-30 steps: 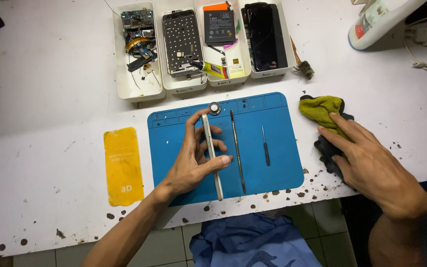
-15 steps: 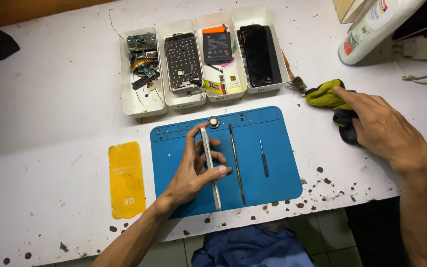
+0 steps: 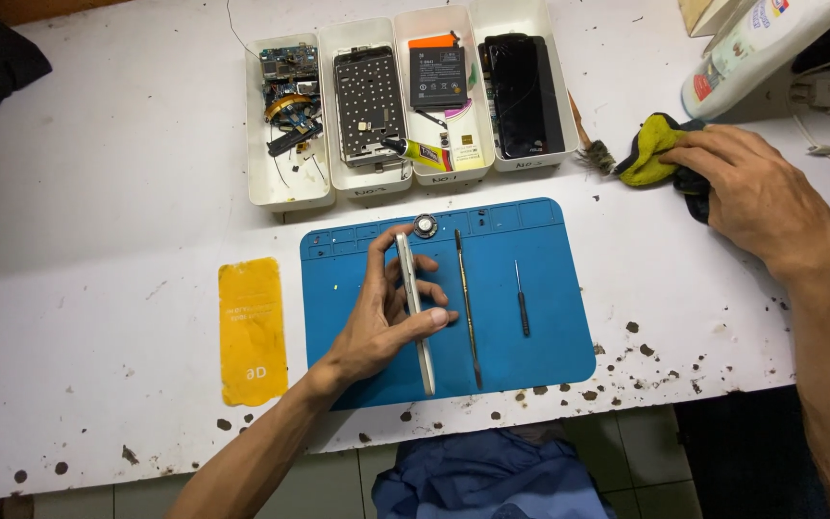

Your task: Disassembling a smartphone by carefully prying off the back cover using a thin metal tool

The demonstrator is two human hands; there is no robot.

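Head view showed a phone frame [image 3: 414,308] stood on edge on the blue mat [image 3: 549,336], clasped by the left hand [image 3: 386,312], while at two o'clock a yellow cloth [image 3: 647,154] was gripped by the right hand [image 3: 756,197], best drawn over gently.

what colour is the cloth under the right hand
Yellow-green and black cloth, under the right hand; head view.

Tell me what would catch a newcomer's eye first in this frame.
The bright blue work mat at the table's near edge, where the left hand holds a slim phone frame on its edge, beside a long metal tool. Behind the mat, four white trays hold phone parts. At the far right, the right hand rests on a yellow-and-black cloth.
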